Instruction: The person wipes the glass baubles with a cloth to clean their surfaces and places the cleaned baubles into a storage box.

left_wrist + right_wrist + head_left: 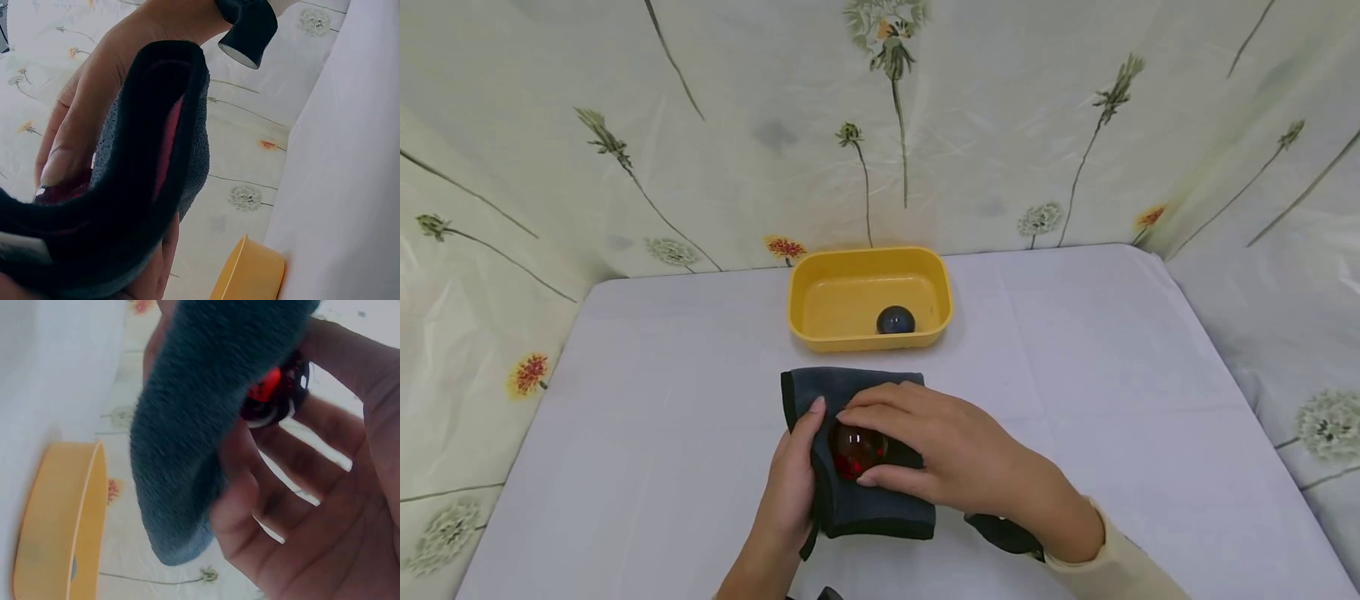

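Observation:
A folded dark blue-grey cloth (880,510) with black edging is held up by my left hand (792,479), its thumb over the near-left part and the other fingers underneath. On top of it sits a clear dark-red ball (854,455). My right hand (955,442) curls over this ball from the right, thumb on the near side and fingers on the far side. In the right wrist view, the cloth (200,406) bends in front of the ball (281,394) and covers part of it. Pink lining (167,147) shows inside the fold in the left wrist view.
Just beyond the cloth stands a yellow rectangular tub (827,343), with a dark blue-grey ball (896,319) in its near right part. A white-covered table (662,400) lies beneath. Behind and at both sides hangs a flower-printed curtain (760,183).

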`<control>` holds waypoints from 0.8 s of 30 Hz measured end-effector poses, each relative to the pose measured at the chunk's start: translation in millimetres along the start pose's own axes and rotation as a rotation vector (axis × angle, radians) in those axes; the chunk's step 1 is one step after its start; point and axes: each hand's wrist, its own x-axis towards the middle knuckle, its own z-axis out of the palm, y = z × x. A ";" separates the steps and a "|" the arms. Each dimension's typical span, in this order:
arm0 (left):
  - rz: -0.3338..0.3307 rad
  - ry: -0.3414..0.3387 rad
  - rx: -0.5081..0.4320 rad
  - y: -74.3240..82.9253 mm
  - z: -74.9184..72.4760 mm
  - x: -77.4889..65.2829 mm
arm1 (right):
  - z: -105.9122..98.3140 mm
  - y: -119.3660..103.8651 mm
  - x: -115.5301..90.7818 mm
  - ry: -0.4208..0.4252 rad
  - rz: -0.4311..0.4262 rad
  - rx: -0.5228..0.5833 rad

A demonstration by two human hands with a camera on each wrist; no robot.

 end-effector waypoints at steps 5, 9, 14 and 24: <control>-0.009 0.004 0.007 -1.0 1.6 0.4 | 8.5 -1.4 3.3 0.099 0.028 -0.141; -0.029 0.006 0.023 -1.0 3.8 0.3 | 15.1 -0.1 5.5 0.178 0.022 -0.261; -0.027 0.028 0.056 -0.5 3.5 0.0 | 12.2 1.7 1.6 0.124 0.050 -0.185; -0.035 0.035 0.047 -0.3 -1.0 -0.5 | -4.5 2.4 -4.7 -0.046 -0.002 0.038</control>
